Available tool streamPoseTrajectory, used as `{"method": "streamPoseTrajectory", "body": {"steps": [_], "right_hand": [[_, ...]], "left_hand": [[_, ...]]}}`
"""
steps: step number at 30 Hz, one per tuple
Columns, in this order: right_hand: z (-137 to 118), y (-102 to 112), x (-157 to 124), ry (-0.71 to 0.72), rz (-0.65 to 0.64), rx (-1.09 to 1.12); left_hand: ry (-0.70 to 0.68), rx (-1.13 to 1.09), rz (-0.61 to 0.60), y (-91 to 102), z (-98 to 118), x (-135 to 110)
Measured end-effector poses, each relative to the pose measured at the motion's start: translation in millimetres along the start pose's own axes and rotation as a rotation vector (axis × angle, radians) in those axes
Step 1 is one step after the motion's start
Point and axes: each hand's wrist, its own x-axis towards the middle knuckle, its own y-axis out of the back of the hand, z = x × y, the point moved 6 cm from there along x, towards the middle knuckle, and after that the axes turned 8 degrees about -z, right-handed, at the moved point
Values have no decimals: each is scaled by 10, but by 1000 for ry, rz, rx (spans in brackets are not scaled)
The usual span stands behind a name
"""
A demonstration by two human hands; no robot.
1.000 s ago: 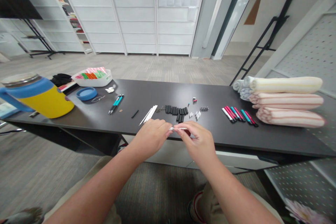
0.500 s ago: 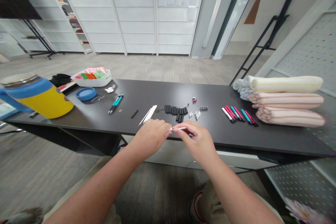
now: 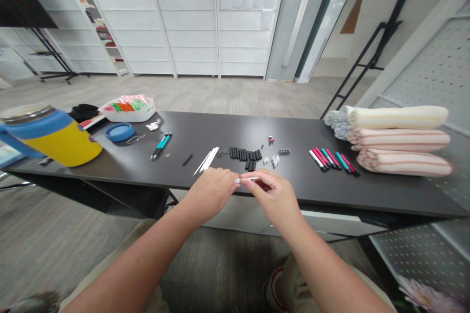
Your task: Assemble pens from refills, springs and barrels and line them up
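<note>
Your left hand (image 3: 211, 190) and right hand (image 3: 273, 198) each pinch one thin white plastic rod (image 3: 249, 179) at the near edge of the dark surface (image 3: 220, 127); just beyond lie loose white rods (image 3: 206, 161) and short black tubes (image 3: 245, 154), apparently unassembled; toward the right edge, pink and teal pens (image 3: 333, 160) look finished.

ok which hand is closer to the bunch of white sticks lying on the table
Left. The left hand sits just in front of the white sticks; the right hand is farther off to their right. Both hands pinch one thin stick.
</note>
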Motion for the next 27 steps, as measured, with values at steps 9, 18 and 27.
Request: {"method": "streamPoseTrajectory", "body": {"steps": [9,18,27], "right_hand": [[25,10,4,-33,22,-5],[21,3,-15,-30,3,-37],[1,6,-17,-24,-3,-78]], "left_hand": [[187,-459,163,213,-209,-55],[775,-259,371,518,-1094,-413],[925,-148,66,310,-1504,-523]]}}
